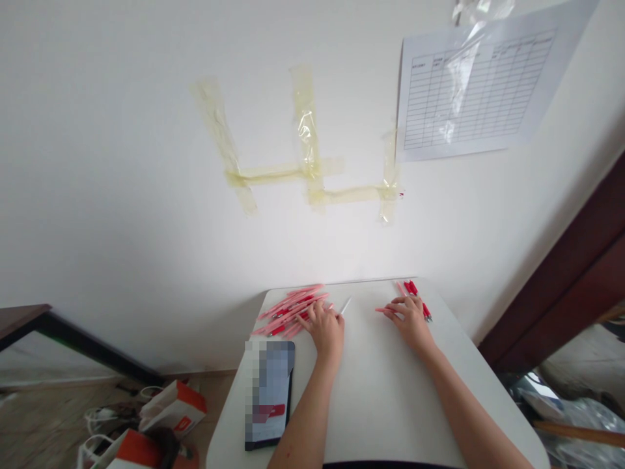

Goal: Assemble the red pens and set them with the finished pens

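Observation:
On the left of the small white table [378, 391] lies a heap of pink and red pen parts [288, 311]. My left hand [327, 329] rests palm down at the heap's right edge, its fingers apart over the pieces. Beside its thumb is a thin white stick [346, 305], perhaps touching it. My right hand [411, 322] pinches a slim pink pen part [382, 310] between thumb and fingers, its tip pointing left. Several red pen pieces [426, 312] lie close behind and beside the right hand, partly covered by it.
A phone [276, 391], partly pixelated, lies beside my left forearm. The white wall [146, 195] meets the table's far edge, with yellowed tape [306, 124] and a printed sheet [481, 91] on it. Paper bags [173, 410] stand on the floor at left.

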The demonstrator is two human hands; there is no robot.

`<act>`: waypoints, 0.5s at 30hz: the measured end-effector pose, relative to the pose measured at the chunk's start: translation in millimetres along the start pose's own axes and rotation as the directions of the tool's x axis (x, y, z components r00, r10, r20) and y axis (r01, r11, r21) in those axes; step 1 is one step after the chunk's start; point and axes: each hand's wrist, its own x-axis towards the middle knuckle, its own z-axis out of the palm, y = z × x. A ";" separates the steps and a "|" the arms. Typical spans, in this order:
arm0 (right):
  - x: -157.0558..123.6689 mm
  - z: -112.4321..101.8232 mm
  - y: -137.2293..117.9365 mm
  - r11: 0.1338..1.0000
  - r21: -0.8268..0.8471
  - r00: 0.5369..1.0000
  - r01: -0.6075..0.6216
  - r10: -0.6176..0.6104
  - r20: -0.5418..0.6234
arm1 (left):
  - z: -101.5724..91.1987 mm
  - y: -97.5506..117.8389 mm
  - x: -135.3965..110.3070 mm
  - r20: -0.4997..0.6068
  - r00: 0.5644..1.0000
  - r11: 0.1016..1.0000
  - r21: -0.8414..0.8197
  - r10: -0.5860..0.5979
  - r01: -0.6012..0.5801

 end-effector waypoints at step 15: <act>1.0 -3.3 -2.7 1.000 0.002 1.000 -0.008 0.008 -0.003 | 2.5 21.8 -18.7 0.066 0.994 0.983 -0.163 0.090 -0.078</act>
